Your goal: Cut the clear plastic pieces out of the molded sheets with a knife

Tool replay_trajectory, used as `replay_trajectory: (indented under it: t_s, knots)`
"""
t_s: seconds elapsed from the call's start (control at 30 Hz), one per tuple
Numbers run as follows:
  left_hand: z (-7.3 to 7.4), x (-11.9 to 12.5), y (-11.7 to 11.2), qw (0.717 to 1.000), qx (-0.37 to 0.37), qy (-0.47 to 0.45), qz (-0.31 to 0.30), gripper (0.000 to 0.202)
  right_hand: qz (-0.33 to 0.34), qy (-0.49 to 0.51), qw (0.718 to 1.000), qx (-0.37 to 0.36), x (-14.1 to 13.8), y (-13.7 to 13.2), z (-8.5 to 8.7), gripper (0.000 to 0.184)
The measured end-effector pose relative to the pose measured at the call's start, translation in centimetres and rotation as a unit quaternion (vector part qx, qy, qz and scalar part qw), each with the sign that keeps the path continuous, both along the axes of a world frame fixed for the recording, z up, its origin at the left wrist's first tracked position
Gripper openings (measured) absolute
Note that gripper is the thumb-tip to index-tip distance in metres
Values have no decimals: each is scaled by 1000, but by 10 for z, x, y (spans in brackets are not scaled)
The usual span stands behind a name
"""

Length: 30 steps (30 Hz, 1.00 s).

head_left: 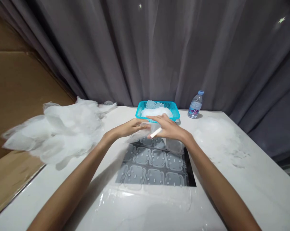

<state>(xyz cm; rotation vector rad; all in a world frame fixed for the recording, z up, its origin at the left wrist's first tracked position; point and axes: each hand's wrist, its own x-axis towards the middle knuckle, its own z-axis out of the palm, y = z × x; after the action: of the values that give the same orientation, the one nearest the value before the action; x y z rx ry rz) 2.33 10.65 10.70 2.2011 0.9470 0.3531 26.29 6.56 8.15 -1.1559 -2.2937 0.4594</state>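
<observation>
My left hand reaches in from the left over the middle of the table, fingers pressed together on a thin, clear plastic bag. Facing it, my right hand has a short white stick held at its fingers, while its upper fingers stretch over the bag. Below both hands lies a dark sheet with rows of clear, rounded-square plastic pieces on it or pictured on it; I cannot tell which. One clear piece sits by my right wrist.
Behind my hands stands a turquoise basket holding white material and clear pieces. A water bottle is to its right. White filmy bags are heaped at left, beside cardboard. More whitish material lies at right. Grey curtains hang behind.
</observation>
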Motion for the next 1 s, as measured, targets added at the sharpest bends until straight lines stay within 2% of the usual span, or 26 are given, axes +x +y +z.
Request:
replay_trajectory:
  t_s: [0.13, 0.17, 0.23, 0.37, 0.5, 0.6, 0.7, 0.8, 1.0]
  knots:
    - [10, -17, -2, 999, -2, 24, 41, 50, -8, 25, 1000, -1, -24, 5, -3, 20]
    - [11, -26, 0, 998, -13, 39, 53, 51, -17, 29, 999, 1, -24, 6, -1, 17]
    - [13, -46, 3, 994, -56, 75, 57, 51, -29, 45, 999, 8, -20, 6, 6, 24]
    - [16, -73, 7, 980, -171, 102, 0, 41, -48, 122, 991, 9, -6, 0, 26, 33]
    - [24, -82, 5, 965, -246, 79, -41, 35, -86, 202, 975, 40, 10, -10, 45, 38]
    - [28, -80, 3, 958, -275, 56, -64, 28, -123, 239, 960, 78, 21, -15, 57, 36]
    - [26, -70, 3, 962, -260, 49, -73, 29, -146, 254, 948, 126, 30, -18, 65, 36]
    - [25, -61, 5, 976, -203, 46, -58, 30, -159, 260, 942, 138, 38, -19, 69, 38]
    - [33, -73, 6, 996, -52, 4, 73, 35, -176, 277, 939, 100, 56, -18, 70, 37]
